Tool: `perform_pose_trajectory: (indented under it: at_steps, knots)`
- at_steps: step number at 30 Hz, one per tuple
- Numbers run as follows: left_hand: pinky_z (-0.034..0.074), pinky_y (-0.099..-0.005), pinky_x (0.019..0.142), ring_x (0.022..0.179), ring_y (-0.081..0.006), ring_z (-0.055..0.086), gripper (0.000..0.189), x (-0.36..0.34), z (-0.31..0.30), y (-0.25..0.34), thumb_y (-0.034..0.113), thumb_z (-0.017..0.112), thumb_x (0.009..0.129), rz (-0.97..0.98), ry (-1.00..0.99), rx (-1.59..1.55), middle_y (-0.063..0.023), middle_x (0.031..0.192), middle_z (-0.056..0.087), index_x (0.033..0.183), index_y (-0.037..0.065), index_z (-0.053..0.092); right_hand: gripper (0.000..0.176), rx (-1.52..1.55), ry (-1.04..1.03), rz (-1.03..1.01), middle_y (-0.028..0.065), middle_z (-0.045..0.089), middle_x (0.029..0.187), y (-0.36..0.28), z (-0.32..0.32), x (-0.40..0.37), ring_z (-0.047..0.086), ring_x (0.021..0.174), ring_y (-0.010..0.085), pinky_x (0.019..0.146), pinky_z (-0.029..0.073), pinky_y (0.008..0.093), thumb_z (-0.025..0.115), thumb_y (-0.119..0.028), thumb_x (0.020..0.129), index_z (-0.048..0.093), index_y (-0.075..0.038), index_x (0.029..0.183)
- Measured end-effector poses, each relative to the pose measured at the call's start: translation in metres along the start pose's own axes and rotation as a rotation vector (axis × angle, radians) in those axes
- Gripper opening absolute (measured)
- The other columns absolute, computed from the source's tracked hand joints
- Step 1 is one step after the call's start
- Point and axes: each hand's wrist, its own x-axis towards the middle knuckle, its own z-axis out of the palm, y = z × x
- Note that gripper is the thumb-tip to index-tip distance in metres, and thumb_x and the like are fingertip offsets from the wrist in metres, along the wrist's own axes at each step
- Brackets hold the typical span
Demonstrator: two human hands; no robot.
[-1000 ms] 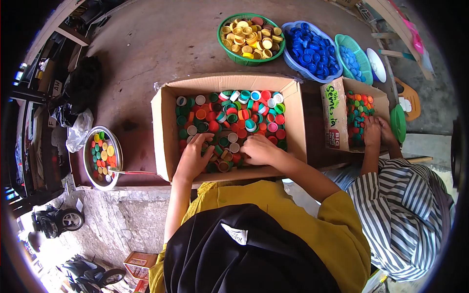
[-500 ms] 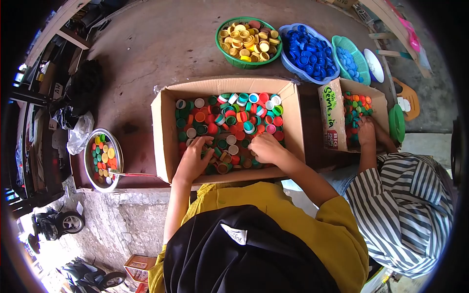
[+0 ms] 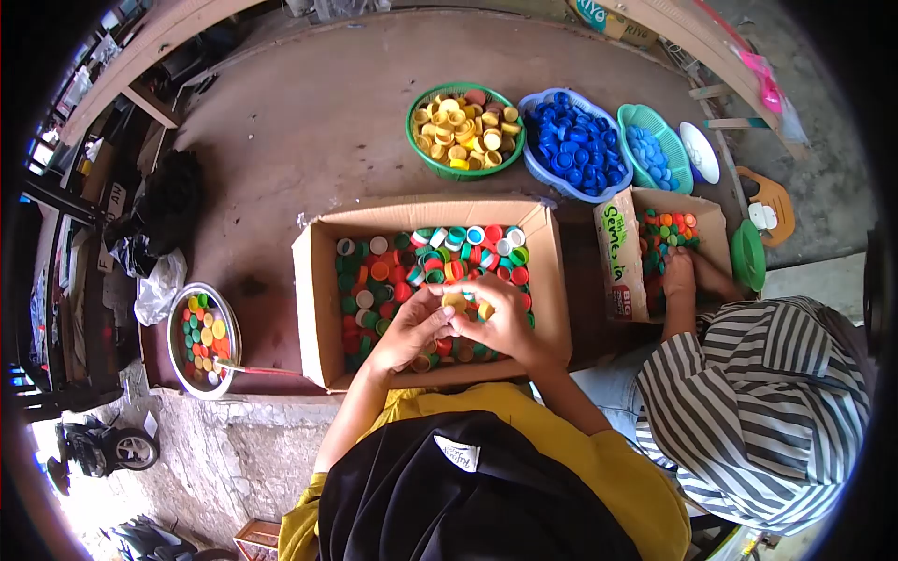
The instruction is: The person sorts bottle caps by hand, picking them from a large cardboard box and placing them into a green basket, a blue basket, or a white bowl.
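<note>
A yellow cap was held between the fingers of the left hand and right hand, above the cardboard box. Many mixed-colour caps lay inside, ungrouped; beyond, the green basket held mostly yellow ones, the blue basket blue.

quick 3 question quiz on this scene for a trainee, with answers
1. Which caps fill the basket just right of the green basket?
A) red
B) dark blue
C) white

2. True or false: the left hand and right hand are close together over the large cardboard box, with yellow caps at the fingers.

3. Fill in: the metal bowl is on the ____ side of that box.

Key: 1 B; 2 true; 3 left
</note>
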Motion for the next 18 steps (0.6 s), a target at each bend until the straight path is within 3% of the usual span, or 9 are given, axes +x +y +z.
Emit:
perform_pose_trajectory:
  at_steps: [1,5,6,9,11,12,13,17,18]
  knots:
    - [0.049,-0.0251,0.075,0.091,-0.0106,0.056,0.032,0.007,-0.003,0.004,0.018,0.054,0.091,-0.026,-0.022,-0.014,-0.0021,0.105,0.053,0.118,0.006,0.043,0.037,0.018,0.018,-0.021,0.0076,0.063,0.084,0.000,-0.002,0.002,0.058,0.071,0.0209,0.064,0.046,0.0308,0.072,-0.009,0.066,0.063,-0.008,0.101]
    - [0.049,-0.0239,0.072,0.086,-0.0103,0.057,0.029,0.037,-0.012,0.022,0.016,0.055,0.090,0.042,0.002,0.215,-0.0023,0.101,0.055,0.115,0.005,0.044,0.037,0.037,0.187,0.316,0.0067,0.061,0.081,-0.001,-0.002,-0.008,0.058,0.071,0.0183,0.064,0.044,0.0286,0.073,-0.010,0.067,0.062,-0.007,0.102]
    - [0.050,-0.0254,0.073,0.086,-0.0111,0.057,0.028,0.054,-0.019,0.030,0.015,0.056,0.090,0.112,0.025,0.376,-0.0038,0.099,0.056,0.112,0.002,0.046,0.025,0.084,0.246,0.240,0.0068,0.059,0.078,0.010,0.001,-0.011,0.057,0.071,0.0172,0.064,0.043,0.0286,0.071,-0.010,0.071,0.061,-0.005,0.093]
    - [0.050,-0.0257,0.072,0.084,-0.0124,0.058,0.027,0.110,-0.016,0.079,0.017,0.057,0.089,0.225,0.153,0.714,-0.0066,0.096,0.058,0.107,-0.001,0.049,0.016,0.056,0.257,0.265,0.0078,0.059,0.077,0.053,0.007,-0.033,0.057,0.071,0.0177,0.064,0.043,0.0292,0.068,-0.009,0.074,0.058,-0.003,0.085]
    - [0.051,-0.0266,0.067,0.086,-0.0146,0.060,0.033,0.157,-0.021,0.105,0.021,0.059,0.088,0.242,0.240,0.954,-0.0093,0.092,0.062,0.106,-0.004,0.048,0.013,0.074,0.245,0.393,0.0092,0.058,0.078,0.049,0.005,-0.033,0.057,0.071,0.0193,0.065,0.044,0.0298,0.066,-0.009,0.075,0.057,-0.002,0.082]
    - [0.050,-0.0297,0.068,0.078,-0.0178,0.063,0.029,0.179,-0.018,0.114,0.019,0.065,0.082,0.464,0.284,1.012,-0.0128,0.088,0.063,0.098,-0.002,0.053,0.013,0.072,0.247,0.438,0.0095,0.058,0.078,0.049,0.006,-0.032,0.058,0.072,0.0195,0.065,0.044,0.0299,0.066,-0.009,0.075,0.057,-0.002,0.082]
    - [0.050,-0.0314,0.070,0.080,-0.0223,0.064,0.029,0.201,-0.020,0.123,0.018,0.067,0.081,0.536,0.282,1.028,-0.0127,0.090,0.064,0.097,-0.002,0.054,0.013,0.068,0.249,0.483,0.0097,0.058,0.078,0.049,0.006,-0.031,0.058,0.072,0.0197,0.065,0.044,0.0299,0.066,-0.009,0.075,0.057,-0.003,0.082]
    - [0.050,-0.0355,0.077,0.088,-0.0279,0.062,0.039,0.260,-0.025,0.143,0.022,0.070,0.076,0.493,0.268,1.216,-0.0154,0.097,0.062,0.102,-0.001,0.053,0.012,-0.001,0.245,0.334,0.0110,0.058,0.078,0.049,0.008,-0.022,0.058,0.073,0.0243,0.063,0.046,0.0312,0.064,-0.008,0.075,0.057,-0.003,0.083]
    - [0.046,-0.0389,0.085,0.101,-0.0329,0.055,0.050,0.268,-0.034,0.141,0.023,0.072,0.073,0.518,0.213,1.358,-0.0187,0.108,0.056,0.110,-0.001,0.049,0.013,-0.076,0.196,0.317,0.0110,0.056,0.081,0.052,0.007,-0.023,0.057,0.072,0.0240,0.062,0.046,0.0303,0.064,-0.007,0.075,0.057,-0.003,0.085]
